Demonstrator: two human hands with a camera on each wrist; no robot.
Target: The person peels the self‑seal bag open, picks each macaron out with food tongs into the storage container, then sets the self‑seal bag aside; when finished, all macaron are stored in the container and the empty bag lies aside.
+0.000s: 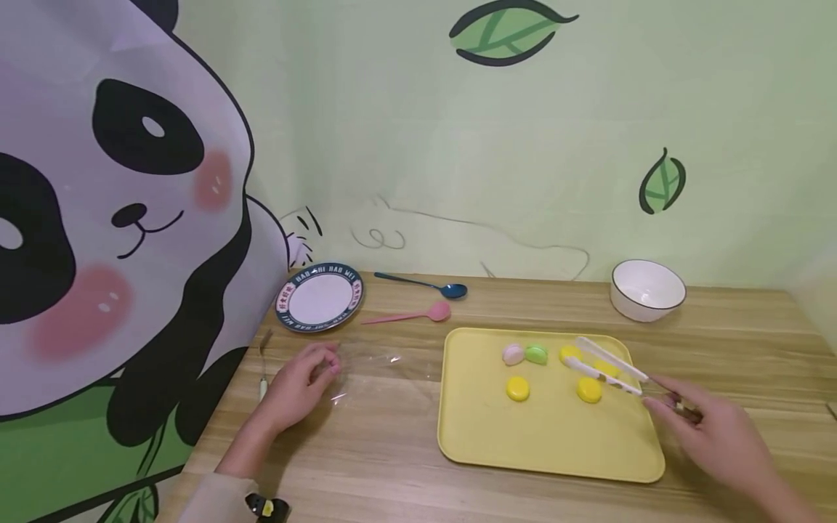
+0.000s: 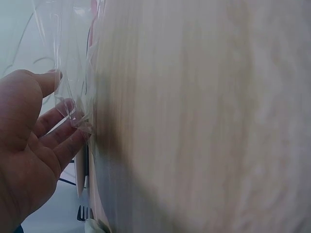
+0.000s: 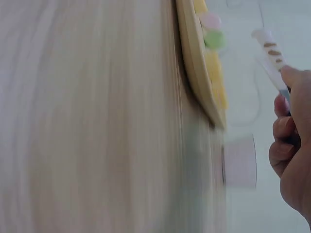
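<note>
My left hand [image 1: 304, 381] pinches the edge of a clear plastic bag [image 1: 386, 363] between thumb and fingers; the bag stretches over the table toward the tray. With curled fingers my right hand [image 1: 713, 428] grips white-tipped tongs [image 1: 611, 367], their arms apart over the right part of the yellow tray [image 1: 543, 443]. Several yellow macarons [image 1: 589, 390] lie on that tray, some partly hidden behind the tongs. A pink macaron [image 1: 513, 354] and a green macaron [image 1: 536, 354] sit side by side near its back edge. In the right wrist view the tongs [image 3: 272, 53] hold nothing between their tips.
A white bowl [image 1: 647, 290] stands behind the tray at the right. At the back left are a blue-rimmed plate [image 1: 320, 298], a dark blue spoon [image 1: 453, 290] and a pink spoon [image 1: 438, 311]. A fork [image 1: 264, 363] lies left of my left hand, by the painted wall.
</note>
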